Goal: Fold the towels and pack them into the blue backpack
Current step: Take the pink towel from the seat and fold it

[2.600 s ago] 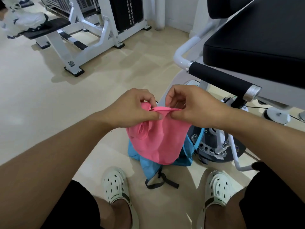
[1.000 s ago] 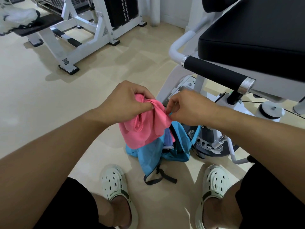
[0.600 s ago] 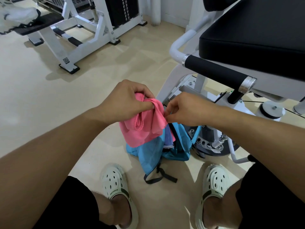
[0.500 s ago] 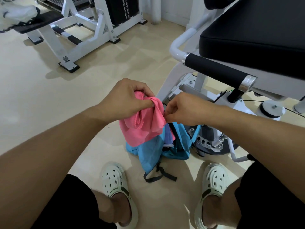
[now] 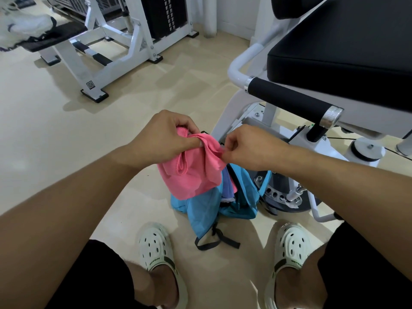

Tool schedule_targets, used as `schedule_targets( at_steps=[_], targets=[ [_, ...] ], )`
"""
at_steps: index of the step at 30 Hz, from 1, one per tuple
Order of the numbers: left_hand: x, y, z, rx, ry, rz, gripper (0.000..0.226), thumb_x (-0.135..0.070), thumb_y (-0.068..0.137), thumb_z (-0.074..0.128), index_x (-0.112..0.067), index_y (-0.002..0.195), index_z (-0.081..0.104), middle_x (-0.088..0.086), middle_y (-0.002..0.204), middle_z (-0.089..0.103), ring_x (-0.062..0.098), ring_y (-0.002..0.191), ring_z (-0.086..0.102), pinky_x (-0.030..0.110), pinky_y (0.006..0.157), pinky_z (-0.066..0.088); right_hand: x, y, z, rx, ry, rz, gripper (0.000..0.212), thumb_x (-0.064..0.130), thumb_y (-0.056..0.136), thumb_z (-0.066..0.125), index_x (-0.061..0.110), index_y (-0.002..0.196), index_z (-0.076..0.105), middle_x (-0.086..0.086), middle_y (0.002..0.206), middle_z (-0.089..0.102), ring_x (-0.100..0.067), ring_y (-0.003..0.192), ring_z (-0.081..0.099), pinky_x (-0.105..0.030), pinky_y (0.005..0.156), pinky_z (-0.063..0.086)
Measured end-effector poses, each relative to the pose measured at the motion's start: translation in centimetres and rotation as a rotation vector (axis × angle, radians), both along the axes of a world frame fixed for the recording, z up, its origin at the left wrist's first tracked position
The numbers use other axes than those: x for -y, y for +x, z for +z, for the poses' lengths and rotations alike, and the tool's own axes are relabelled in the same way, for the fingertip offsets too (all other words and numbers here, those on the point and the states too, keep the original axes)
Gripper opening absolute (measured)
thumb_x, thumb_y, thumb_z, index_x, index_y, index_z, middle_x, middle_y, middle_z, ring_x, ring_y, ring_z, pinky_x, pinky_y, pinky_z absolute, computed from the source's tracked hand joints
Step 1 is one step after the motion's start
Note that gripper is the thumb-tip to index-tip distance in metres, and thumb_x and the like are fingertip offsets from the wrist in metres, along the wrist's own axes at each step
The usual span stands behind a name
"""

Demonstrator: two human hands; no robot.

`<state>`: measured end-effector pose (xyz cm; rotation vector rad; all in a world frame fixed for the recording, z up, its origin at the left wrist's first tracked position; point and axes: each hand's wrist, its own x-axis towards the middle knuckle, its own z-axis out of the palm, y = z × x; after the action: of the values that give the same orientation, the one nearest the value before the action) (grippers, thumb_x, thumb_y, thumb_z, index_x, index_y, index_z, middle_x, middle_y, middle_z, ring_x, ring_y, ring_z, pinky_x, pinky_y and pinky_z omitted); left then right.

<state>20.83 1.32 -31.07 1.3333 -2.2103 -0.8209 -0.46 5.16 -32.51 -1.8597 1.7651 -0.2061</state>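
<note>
A pink towel [image 5: 191, 175], folded into a loose bundle, hangs in the air above the blue backpack [image 5: 205, 212]. My left hand [image 5: 165, 137] grips the towel's top edge with curled fingers. My right hand [image 5: 247, 148] pinches the towel's right corner between thumb and fingers. The backpack stands open on the floor between my feet, and a purple towel [image 5: 227, 186] shows inside its mouth. A black strap [image 5: 214, 239] trails from the backpack's base.
A gym machine with a black padded seat [image 5: 347, 50] and a black foam roller [image 5: 287, 99] stands close on the right. A white weight machine [image 5: 124, 41] with a bench is at the back left. My white clogs [image 5: 158, 248] flank the backpack on the beige floor.
The pink towel went from hanging flat between both hands to a smaller folded bundle held left of the backpack's mouth. Over the last second both hands have barely moved.
</note>
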Motion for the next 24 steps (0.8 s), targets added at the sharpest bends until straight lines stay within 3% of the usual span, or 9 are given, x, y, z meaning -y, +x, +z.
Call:
schedule_targets(
  at_steps=[4, 7, 10, 14, 19, 24],
  targets=[
    [1.0, 1.4, -0.2, 0.1, 0.019, 0.001, 0.01, -0.022, 0.077, 0.086, -0.026, 0.076, 0.077, -0.017, 0.073, 0.073, -0.007, 0.071, 0.065, 0.004, 0.064, 0.043, 0.3, -1.1, 1.2, 0.034, -0.078, -0.078, 0.015, 0.031, 0.081, 0.07, 0.017, 0.079, 0.063, 0.002, 0.072, 0.07, -0.015, 0.067, 0.065, -0.028, 0.056, 0.048],
    [1.2, 1.7, -0.5, 0.132, 0.068, -0.021, 0.007, -0.028, 0.078, 0.086, -0.028, 0.076, 0.079, -0.02, 0.072, 0.074, -0.006, 0.072, 0.066, 0.005, 0.065, 0.044, 0.2, -1.5, 1.5, 0.06, -0.093, -0.08, 0.01, 0.026, 0.082, 0.07, 0.02, 0.082, 0.062, 0.004, 0.072, 0.071, -0.011, 0.068, 0.066, -0.026, 0.053, 0.043],
    [1.0, 1.4, -0.7, 0.136, 0.087, -0.053, 0.008, -0.032, 0.082, 0.082, -0.028, 0.076, 0.08, -0.02, 0.073, 0.074, -0.006, 0.073, 0.067, 0.005, 0.066, 0.045, 0.2, -1.4, 1.3, 0.079, -0.105, -0.041, 0.006, 0.018, 0.084, 0.064, 0.023, 0.084, 0.061, 0.006, 0.074, 0.071, -0.012, 0.07, 0.068, -0.028, 0.058, 0.05],
    [1.0, 1.3, -0.8, 0.121, 0.098, -0.057, 0.009, -0.032, 0.086, 0.079, -0.027, 0.079, 0.08, -0.018, 0.076, 0.075, -0.004, 0.075, 0.068, 0.006, 0.067, 0.046, 0.3, -1.5, 1.0, 0.058, -0.06, 0.058, 0.02, 0.009, 0.089, 0.055, 0.026, 0.086, 0.064, 0.011, 0.087, 0.069, -0.008, 0.08, 0.064, -0.019, 0.061, 0.046],
    [0.9, 1.1, -0.8, 0.123, 0.125, -0.078, 0.007, -0.033, 0.086, 0.078, -0.028, 0.083, 0.082, -0.02, 0.079, 0.076, -0.003, 0.079, 0.069, 0.006, 0.068, 0.047, 0.0, -1.4, 0.6, 0.062, -0.047, 0.16, 0.012, 0.025, 0.088, 0.068, 0.033, 0.097, 0.069, 0.02, 0.095, 0.064, -0.005, 0.093, 0.063, -0.027, 0.083, 0.052],
    [0.8, 1.1, -0.6, 0.102, 0.123, -0.086, 0.006, -0.031, 0.086, 0.078, -0.027, 0.085, 0.082, -0.02, 0.08, 0.076, -0.003, 0.08, 0.069, 0.009, 0.07, 0.05, 0.1, -1.3, 0.6, 0.075, -0.154, 0.128, 0.019, 0.022, 0.085, 0.077, 0.028, 0.087, 0.059, 0.013, 0.086, 0.065, -0.009, 0.089, 0.065, -0.027, 0.075, 0.054]
  ],
)
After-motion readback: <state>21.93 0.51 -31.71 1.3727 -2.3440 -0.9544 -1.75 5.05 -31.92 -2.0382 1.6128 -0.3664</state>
